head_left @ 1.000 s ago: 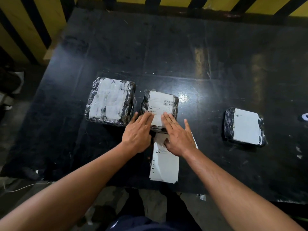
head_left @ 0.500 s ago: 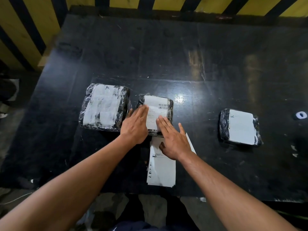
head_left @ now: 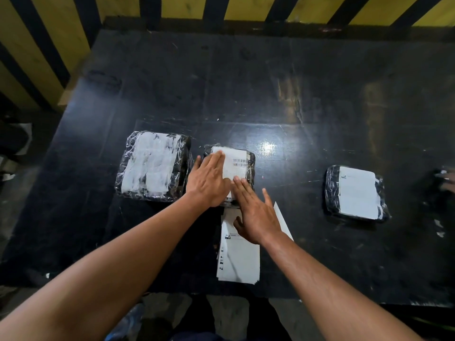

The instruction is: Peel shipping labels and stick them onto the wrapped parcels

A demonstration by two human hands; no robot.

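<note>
- my left hand point(head_left: 209, 179) and right hand point(head_left: 254, 214), fingers flat and gripping nothing, press a shipping label point(head_left: 236, 163) onto the middle parcel point(head_left: 250, 166) on the desk point(head_left: 246, 94).
- the left parcel point(head_left: 152, 166) and right parcel point(head_left: 355, 191) look labelled; the label stack point(head_left: 238, 262) suggests more remain.

— What is the table point(head_left: 320, 99) like on your feed?

— I see a black top, smooth and fairly glossy, with a bright glare spot at mid-frame and fine pale scratches. The middle parcel point(head_left: 250, 166) is wrapped in crinkly, shiny clear film over black; its label point(head_left: 237, 162) is matt white paper with a printed barcode.

— And the others?

— The left parcel point(head_left: 154, 166) has the same glossy film, with rough, torn white paper patches on top. The right parcel point(head_left: 357, 191) carries a smooth matt paper label. I see a stack of label sheets point(head_left: 240, 262) at lower centre, flat white paper. The wall point(head_left: 187, 7) along the top looks matt, painted yellow and black.
</note>
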